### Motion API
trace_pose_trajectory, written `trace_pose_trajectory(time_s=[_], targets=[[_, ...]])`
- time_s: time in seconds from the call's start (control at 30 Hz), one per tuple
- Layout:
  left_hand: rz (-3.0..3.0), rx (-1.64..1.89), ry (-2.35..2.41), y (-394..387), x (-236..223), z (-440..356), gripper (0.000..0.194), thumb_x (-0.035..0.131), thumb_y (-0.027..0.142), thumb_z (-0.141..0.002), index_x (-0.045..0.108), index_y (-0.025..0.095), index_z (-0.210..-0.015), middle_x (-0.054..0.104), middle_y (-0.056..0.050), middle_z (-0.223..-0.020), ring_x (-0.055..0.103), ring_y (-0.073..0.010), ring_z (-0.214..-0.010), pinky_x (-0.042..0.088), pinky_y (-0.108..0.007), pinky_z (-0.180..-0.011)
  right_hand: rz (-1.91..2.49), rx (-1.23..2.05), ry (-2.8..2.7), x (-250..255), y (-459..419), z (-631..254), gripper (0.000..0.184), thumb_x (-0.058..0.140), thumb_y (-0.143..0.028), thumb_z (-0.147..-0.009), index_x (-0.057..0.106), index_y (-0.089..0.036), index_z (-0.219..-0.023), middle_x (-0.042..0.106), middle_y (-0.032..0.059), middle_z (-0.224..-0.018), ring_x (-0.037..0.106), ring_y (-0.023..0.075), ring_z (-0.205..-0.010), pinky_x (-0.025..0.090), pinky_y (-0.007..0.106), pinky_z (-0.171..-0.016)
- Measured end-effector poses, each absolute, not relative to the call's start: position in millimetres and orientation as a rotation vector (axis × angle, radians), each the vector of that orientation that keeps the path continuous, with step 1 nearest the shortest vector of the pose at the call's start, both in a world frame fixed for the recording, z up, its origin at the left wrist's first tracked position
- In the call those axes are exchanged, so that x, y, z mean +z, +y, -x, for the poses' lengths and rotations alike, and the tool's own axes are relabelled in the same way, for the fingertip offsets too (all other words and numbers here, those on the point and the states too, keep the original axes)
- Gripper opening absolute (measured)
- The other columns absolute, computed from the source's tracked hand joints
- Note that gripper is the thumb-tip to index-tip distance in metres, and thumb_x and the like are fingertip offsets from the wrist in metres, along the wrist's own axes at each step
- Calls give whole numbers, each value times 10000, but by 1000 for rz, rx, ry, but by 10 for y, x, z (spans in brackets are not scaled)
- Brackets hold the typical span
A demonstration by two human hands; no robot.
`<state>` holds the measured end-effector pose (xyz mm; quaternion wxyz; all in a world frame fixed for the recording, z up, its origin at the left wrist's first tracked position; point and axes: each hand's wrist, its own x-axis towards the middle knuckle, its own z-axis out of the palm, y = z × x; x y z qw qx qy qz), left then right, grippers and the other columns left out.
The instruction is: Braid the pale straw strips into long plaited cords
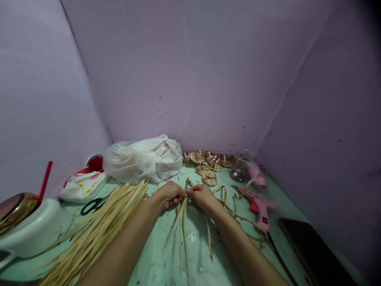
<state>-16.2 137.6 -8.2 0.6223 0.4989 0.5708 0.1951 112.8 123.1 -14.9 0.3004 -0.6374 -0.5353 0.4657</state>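
Note:
Both hands meet over the middle of the table, pinching dry straw strips [182, 222]. My left hand [172, 194] grips the strips from the left, fingers closed. From the right, my right hand [201, 195] is closed on the same strips, its fingertips almost touching the left ones. A short braided end [188, 182] sticks up just beyond the fingers, and loose strip ends hang down toward me. One strip [209, 237] trails below my right hand. Beside my left forearm lies a thick bundle of straw strips [110, 222].
On the right are a pink glue gun [262, 208], braided straw cord [235, 214], a pink roll [257, 175] and a black phone [315, 254]. Coiled straw pieces [210, 178] and a white plastic bag [145, 159] lie behind. Left stand scissors [91, 206], a tissue pack [85, 186] and a white pot [41, 228].

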Motion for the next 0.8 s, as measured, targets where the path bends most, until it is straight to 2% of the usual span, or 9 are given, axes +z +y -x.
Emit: trace_pose_trajectory(time_s=[0.17,0.37,0.47,0.67,0.8], targets=[[-1266,477,1340,1351,-25,157,79,494,166,-519,448,144,-459,354,55,-342,277,-41,-281,126,-176,-317,1677,1122,-1529,-209,1264,-1161,166,526,-213,-643,630,-92,-597,448,-39,-418,338,45,-400,258,172,-413],[-1393,461,1402,1307,46,102,87,475,93,-516,478,130,-437,339,54,-316,279,-48,-288,185,-188,-332,1647,1407,-1378,-200,1231,-1166,158,514,-219,-626,583,-106,-539,452,-38,-390,273,36,-319,184,189,-352],[-1475,441,1459,1287,87,98,114,462,67,-511,483,128,-417,344,46,-307,282,-55,-292,208,-201,-344,1598,1450,-1338,-190,1207,-1163,128,505,-178,-609,565,-109,-519,445,-42,-375,245,30,-301,156,192,-345],[-1573,360,1510,1266,97,138,123,482,94,-547,510,124,-431,386,26,-329,301,-62,-305,237,-207,-363,1556,1432,-1270,-141,1149,-1138,125,515,-157,-614,536,-115,-498,394,-62,-332,236,25,-301,189,182,-360],[-1605,358,1485,1270,89,161,111,480,112,-559,528,124,-460,413,26,-355,303,-59,-315,249,-200,-372,1570,1420,-1269,-161,1152,-1137,92,515,-154,-614,570,-108,-557,422,-60,-353,242,27,-307,205,183,-367]])
